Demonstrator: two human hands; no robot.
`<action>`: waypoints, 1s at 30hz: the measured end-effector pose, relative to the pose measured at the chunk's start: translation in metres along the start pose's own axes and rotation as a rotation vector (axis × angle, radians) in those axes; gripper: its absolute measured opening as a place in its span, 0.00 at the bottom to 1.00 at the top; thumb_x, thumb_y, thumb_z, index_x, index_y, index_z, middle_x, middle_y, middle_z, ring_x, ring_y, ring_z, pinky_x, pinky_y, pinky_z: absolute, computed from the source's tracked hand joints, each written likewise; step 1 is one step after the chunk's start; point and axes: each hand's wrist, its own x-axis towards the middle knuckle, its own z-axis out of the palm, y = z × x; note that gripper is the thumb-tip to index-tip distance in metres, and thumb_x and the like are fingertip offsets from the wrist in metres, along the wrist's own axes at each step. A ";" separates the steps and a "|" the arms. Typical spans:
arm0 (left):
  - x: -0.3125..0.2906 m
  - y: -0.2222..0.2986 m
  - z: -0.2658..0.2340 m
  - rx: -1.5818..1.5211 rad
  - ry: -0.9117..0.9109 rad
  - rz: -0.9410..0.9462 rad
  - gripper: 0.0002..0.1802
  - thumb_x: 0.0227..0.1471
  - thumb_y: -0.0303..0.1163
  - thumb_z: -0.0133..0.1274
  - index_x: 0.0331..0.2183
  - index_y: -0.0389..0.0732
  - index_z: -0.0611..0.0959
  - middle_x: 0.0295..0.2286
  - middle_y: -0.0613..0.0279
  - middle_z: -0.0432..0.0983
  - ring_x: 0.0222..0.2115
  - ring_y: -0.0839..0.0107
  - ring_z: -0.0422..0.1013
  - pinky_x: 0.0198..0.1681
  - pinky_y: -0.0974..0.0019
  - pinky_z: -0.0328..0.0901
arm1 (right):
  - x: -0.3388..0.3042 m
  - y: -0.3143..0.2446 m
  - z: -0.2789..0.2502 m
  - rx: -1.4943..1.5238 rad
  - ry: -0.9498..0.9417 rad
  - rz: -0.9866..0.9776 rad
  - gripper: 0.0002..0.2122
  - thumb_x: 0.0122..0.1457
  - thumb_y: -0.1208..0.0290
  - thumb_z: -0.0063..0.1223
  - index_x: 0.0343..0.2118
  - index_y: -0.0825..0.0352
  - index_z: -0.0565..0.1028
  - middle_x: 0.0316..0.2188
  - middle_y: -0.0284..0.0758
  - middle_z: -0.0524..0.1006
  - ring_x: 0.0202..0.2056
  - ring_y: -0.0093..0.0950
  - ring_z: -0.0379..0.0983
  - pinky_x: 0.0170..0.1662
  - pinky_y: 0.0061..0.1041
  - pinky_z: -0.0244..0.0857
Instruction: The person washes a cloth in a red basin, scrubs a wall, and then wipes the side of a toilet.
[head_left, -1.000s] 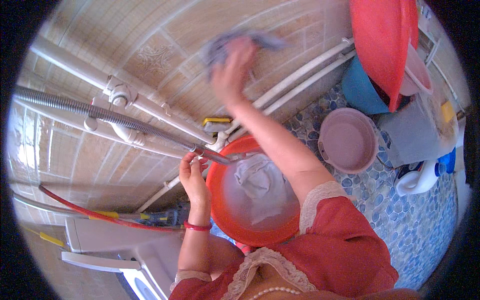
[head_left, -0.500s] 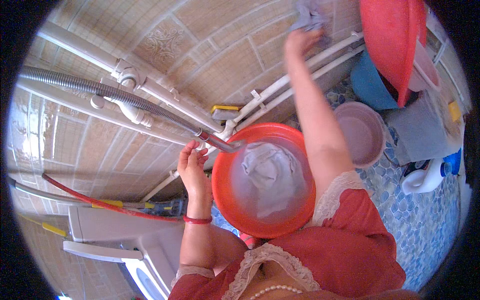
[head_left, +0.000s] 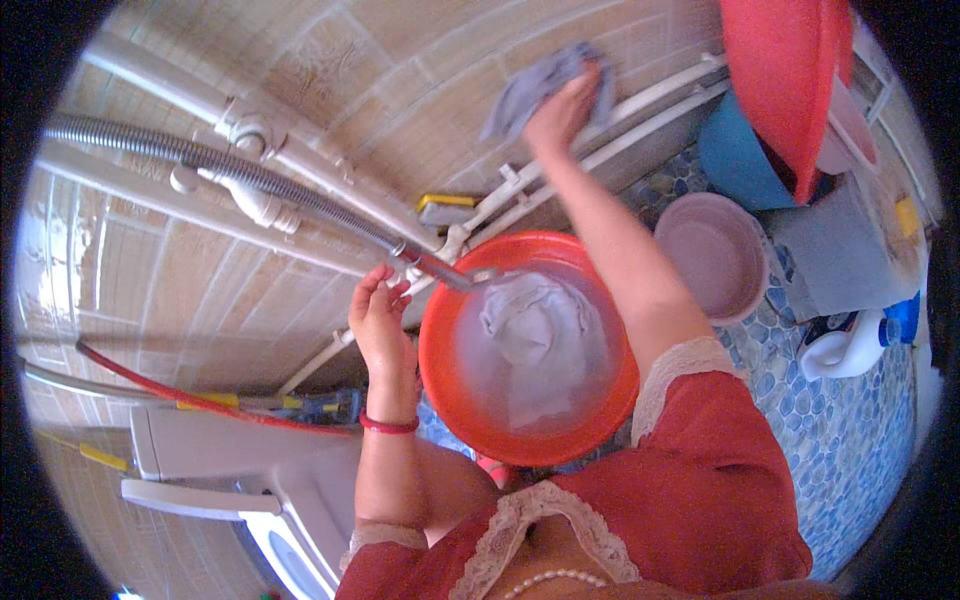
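Note:
In my right hand (head_left: 562, 118) is a bunched grey cloth (head_left: 538, 88), up by the tiled wall (head_left: 450, 110) above the white pipes; motion blurs both a little. My left hand (head_left: 382, 312) is raised beside the basin, fingers loosely bent and apart, with nothing visible in them. Below and between my arms stands an orange basin (head_left: 430, 372) of cloudy water. A pale cloth (head_left: 545, 318) lies soaking there, partly under the water. The end of a grey corrugated hose (head_left: 330, 212) reaches over the basin's rim, close to my left fingertips.
White pipes (head_left: 590, 165) run along the wall, with a yellow-and-grey sponge (head_left: 445, 210) behind the basin. On the right are a pale pink basin (head_left: 665, 255), a blue tub (head_left: 740, 160), a large red basin (head_left: 775, 80) and a white bottle (head_left: 840, 350). A white appliance (head_left: 210, 450) stands at left.
My right hand has moved left and slightly down along the wall with the grey cloth, which now spreads out more. My left hand stays nearly in place.

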 end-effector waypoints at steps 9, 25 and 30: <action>0.000 0.000 0.001 0.035 -0.038 0.005 0.12 0.52 0.26 0.42 0.39 0.36 0.72 0.36 0.60 0.71 0.31 0.69 0.70 0.32 0.70 0.65 | -0.079 -0.044 0.010 0.694 -0.076 0.518 0.26 0.48 0.80 0.40 0.53 0.70 0.52 0.54 0.50 0.50 0.56 0.42 0.47 0.58 0.35 0.40; -0.005 0.017 -0.003 -0.024 0.000 0.019 0.10 0.51 0.25 0.42 0.37 0.35 0.73 0.34 0.59 0.71 0.29 0.70 0.70 0.32 0.71 0.65 | -0.002 -0.093 0.003 0.125 -0.045 -0.046 0.29 0.44 0.73 0.47 0.50 0.75 0.52 0.50 0.53 0.53 0.51 0.46 0.52 0.54 0.41 0.44; -0.008 0.018 -0.016 -0.050 0.040 0.010 0.10 0.49 0.23 0.42 0.36 0.36 0.74 0.33 0.60 0.72 0.27 0.71 0.70 0.31 0.71 0.64 | -0.062 -0.109 -0.023 -0.051 -0.438 -0.848 0.24 0.48 0.70 0.47 0.51 0.58 0.59 0.53 0.42 0.55 0.52 0.45 0.53 0.55 0.43 0.46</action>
